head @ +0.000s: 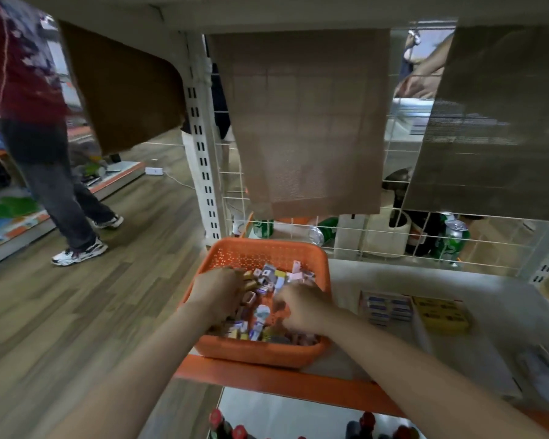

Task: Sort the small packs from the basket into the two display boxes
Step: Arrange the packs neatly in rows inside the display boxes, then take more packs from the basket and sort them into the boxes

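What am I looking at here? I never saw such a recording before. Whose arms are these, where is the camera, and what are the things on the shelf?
There is no machine here. A person wears one wide camera on the head, so you look down along their own arms. The left hand and the right hand both reach into an orange basket full of small packs. The picture is blurred there, so I cannot tell whether either hand holds a pack. The basket stands on a white shelf. To its right lie a box with purple packs and a yellow box. Green cans stand behind. Another person stands at the left.
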